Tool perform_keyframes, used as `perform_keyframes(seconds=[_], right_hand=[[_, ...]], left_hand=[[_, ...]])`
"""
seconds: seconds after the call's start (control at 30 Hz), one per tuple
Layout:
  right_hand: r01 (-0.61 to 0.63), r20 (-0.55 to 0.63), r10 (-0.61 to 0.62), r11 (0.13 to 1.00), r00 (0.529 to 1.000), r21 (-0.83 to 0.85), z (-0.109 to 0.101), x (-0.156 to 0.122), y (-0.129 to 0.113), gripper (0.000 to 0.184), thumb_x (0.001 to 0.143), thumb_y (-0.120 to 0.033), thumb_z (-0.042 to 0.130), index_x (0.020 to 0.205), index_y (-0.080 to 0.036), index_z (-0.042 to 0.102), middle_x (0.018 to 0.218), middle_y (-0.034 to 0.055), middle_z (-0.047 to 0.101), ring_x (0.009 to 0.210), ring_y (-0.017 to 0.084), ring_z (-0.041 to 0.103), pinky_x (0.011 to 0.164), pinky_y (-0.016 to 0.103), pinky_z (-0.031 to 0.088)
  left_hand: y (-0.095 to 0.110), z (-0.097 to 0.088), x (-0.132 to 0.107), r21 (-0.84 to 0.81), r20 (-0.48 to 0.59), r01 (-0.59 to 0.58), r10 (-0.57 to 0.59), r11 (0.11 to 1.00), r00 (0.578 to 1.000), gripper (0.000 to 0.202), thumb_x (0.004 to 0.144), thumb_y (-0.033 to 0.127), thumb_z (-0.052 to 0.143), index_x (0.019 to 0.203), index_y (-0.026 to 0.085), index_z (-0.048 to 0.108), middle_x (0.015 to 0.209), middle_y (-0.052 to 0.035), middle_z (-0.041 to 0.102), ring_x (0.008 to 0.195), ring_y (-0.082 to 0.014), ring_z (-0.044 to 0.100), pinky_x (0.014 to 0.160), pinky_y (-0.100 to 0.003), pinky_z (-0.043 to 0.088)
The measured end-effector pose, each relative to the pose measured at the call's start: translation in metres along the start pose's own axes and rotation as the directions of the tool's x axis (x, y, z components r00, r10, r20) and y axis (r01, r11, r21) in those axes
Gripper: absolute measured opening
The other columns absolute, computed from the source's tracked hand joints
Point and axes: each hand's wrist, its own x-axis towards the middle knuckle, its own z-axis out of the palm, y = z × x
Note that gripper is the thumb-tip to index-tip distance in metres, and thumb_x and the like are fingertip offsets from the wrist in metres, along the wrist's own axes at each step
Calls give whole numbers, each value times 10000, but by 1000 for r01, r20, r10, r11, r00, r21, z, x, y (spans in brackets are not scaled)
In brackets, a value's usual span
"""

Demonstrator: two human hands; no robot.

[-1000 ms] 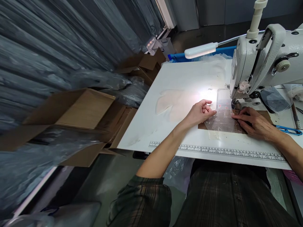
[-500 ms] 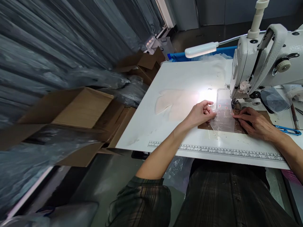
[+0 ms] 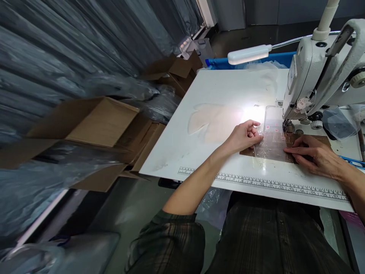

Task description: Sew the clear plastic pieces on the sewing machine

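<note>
A clear plastic sheet lies over a brown piece on the white sewing table, just in front of the needle of the white sewing machine. My left hand is curled, its fingers pinching the sheet's left edge. On the right side of the sheet my right hand lies flat, fingers stretched out and pressing it down beside the presser foot.
A lamp on a flexible neck lights the work. A printed ruler runs along the table's front edge. Blue snips lie at the right. Open cardboard boxes and plastic-wrapped bundles stand left of the table.
The view has shifted slightly. Both hands stay on the clear sheet, with my right hand drawn back a little from the needle.
</note>
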Motion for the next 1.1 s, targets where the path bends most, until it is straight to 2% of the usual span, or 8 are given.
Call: perform_keyframes(seconds=[0.23, 0.47, 0.77, 0.83, 0.9, 0.97, 1.03, 1.1], right_hand=[[17, -18, -17, 1000, 1000, -8, 1, 1, 1, 398, 973, -323, 452, 1140, -207, 795, 1033, 153, 645, 876, 235, 670, 816, 407, 608], [-85, -120, 83, 996, 989, -9, -3, 0, 0, 431, 1009, -318, 414, 1248, -159, 735, 947, 128, 679, 792, 206, 674, 742, 364, 604], [85, -48, -90, 993, 995, -87, 3, 0, -2, 383, 1010, -308, 444, 1156, -220, 786, 990, 132, 621, 855, 204, 653, 787, 362, 598], [99, -55, -105, 990, 993, -99, 5, -1, -1, 387, 1016, -302, 436, 1169, -217, 781, 990, 132, 616, 859, 204, 647, 782, 368, 596], [96, -56, -102, 990, 993, -104, 6, -2, -1, 393, 1018, -288, 428, 1185, -209, 775, 997, 135, 617, 871, 203, 645, 783, 365, 594], [79, -51, -85, 991, 995, -108, 7, -2, -1, 389, 1011, -269, 433, 1189, -211, 774, 1012, 137, 623, 886, 204, 647, 792, 361, 593], [70, -53, -76, 992, 996, -107, 8, -2, -1, 377, 998, -253, 449, 1174, -218, 781, 1016, 134, 628, 887, 204, 650, 798, 361, 593], [75, -68, -82, 991, 994, -107, 8, -1, -1, 366, 986, -240, 462, 1152, -224, 788, 1005, 130, 630, 875, 203, 652, 791, 362, 596]], left_hand=[[1, -1, 0, -33, 6, 34, -34, 999, 999, 446, 820, 169, 719, 1242, 118, 585, 754, 9, 628, 538, -87, 567, 538, -276, 476], [2, -1, 0, -17, 5, 32, -32, 999, 999, 419, 832, 162, 709, 1227, 126, 572, 728, 20, 603, 533, -79, 554, 503, -257, 458], [-21, -7, 9, 43, 61, -175, 173, 984, 983, 419, 850, 257, 703, 1236, 163, 570, 763, -13, 658, 517, -94, 563, 472, -261, 477], [-25, -6, 9, 97, 16, -243, 243, 965, 970, 394, 863, 291, 693, 1217, 151, 590, 775, -22, 663, 537, -98, 566, 485, -264, 485], [-25, -4, 8, 266, -99, -345, 382, 900, 919, 319, 897, 318, 659, 1161, 141, 629, 848, -47, 669, 560, -93, 562, 500, -264, 487], [-23, 2, 8, 503, -129, -475, 606, 722, 785, 246, 943, 341, 607, 1070, 139, 668, 921, -70, 670, 590, -94, 562, 474, -245, 453], [-19, 10, 11, 679, 51, -597, 785, 426, 618, 229, 987, 323, 546, 963, 144, 687, 941, -79, 680, 658, -120, 593, 468, -235, 435], [-14, 18, 16, 723, 306, -677, 813, 140, 496, 260, 1016, 255, 484, 899, 148, 690, 948, -83, 701, 764, -150, 631, 559, -264, 499]])
